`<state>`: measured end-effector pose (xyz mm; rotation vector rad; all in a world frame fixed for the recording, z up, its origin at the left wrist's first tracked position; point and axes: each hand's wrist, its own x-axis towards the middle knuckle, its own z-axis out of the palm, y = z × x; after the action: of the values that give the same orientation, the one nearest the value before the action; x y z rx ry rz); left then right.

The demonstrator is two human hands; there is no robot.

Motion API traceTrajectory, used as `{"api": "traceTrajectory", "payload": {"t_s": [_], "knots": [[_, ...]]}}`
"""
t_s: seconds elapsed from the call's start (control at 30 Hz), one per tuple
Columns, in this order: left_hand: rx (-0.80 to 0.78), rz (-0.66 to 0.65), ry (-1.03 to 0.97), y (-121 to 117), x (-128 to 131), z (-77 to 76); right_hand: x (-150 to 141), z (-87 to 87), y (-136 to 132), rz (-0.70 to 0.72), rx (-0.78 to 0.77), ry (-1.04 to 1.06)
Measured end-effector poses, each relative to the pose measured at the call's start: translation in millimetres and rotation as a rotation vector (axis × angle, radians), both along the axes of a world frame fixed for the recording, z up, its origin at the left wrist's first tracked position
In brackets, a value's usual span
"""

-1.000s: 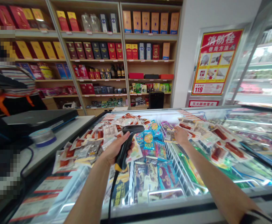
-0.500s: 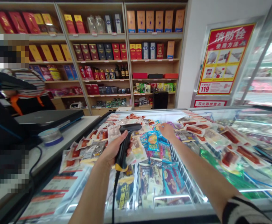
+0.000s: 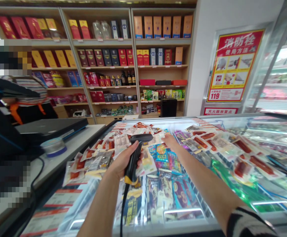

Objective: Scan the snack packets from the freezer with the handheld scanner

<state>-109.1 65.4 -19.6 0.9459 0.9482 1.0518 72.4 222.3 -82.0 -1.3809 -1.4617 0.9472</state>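
My left hand (image 3: 124, 160) is wrapped round the handle of a black and yellow barcode scanner (image 3: 133, 161), whose head points right and whose cable runs down. My right hand (image 3: 169, 141) pinches the edge of a clear food packet (image 3: 158, 137) just right of the scanner's head. Sealed packets of reddish-brown food (image 3: 108, 144) are heaped on the freezer glass to the left. A second spread of such packets (image 3: 222, 144) lies to the right. Under the right hand, blue ice cream wrappers (image 3: 162, 152) show in the chest freezer (image 3: 182, 227).
On the left, a counter (image 3: 76, 144) carries a roll of tape (image 3: 53, 147) and a flat black device (image 3: 57, 126). A person in a striped top (image 3: 30, 90) stands behind it. Shelves of boxed bottles (image 3: 104, 57) line the back wall, beside a red poster (image 3: 235, 65).
My right hand has let go of a packet in the right-hand spread, moved left over the blue wrappers and taken a clear packet. My left hand keeps the scanner nearly in place.
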Motion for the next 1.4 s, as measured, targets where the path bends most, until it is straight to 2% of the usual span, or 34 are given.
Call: {"api": "traceTrajectory", "payload": {"t_s": [0.2,0.33,0.47,0.77,0.93,1.13,1.4], "knots": [[0.025,-0.042,0.025,-1,8,-0.4,63,-14.4,-30,0.064,0.019,0.361],[0.029,-0.044,0.069,-1,13,-2.8,83,-20.3,-36,0.085,0.054,0.565],[0.022,-0.050,0.081,1,13,-5.6,83,-17.2,-40,0.079,0.061,0.671],[0.033,-0.071,0.071,0,15,-4.6,81,-8.5,-45,0.025,0.059,0.533],[0.043,-0.075,0.079,0,13,-5.1,90,-6.1,-44,-0.006,0.037,0.613],[0.037,-0.055,0.061,-2,15,-5.7,91,-6.7,-45,0.060,0.035,0.739],[0.025,-0.084,0.031,-2,14,-7.3,86,-9.0,-49,0.103,0.020,0.783]]}}
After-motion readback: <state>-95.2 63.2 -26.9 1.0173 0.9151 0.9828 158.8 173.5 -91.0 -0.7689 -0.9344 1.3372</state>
